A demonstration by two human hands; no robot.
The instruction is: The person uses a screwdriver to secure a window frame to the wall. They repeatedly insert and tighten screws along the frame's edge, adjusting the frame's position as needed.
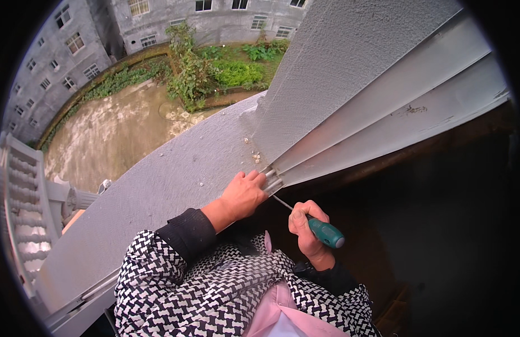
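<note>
"Where's the screwdriver point(325, 231)?"
"Just beside the metal frame's point(378, 101) near end; the right hand point(306, 226) grips it, apparently so its tip reaches there."
"The left hand point(244, 194)?"
"Curled at that end, perhaps steadying; whether gripping, I can't tell."

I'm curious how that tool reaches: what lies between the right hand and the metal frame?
In the head view, the screwdriver: its thin shaft slants from the right hand toward the lower end of the frame; whether it touches is unclear.

Grey ledge point(175, 168), rough surf.; sm. pale crumbs point(256, 158) on it nr wall point(349, 67) base.
</note>
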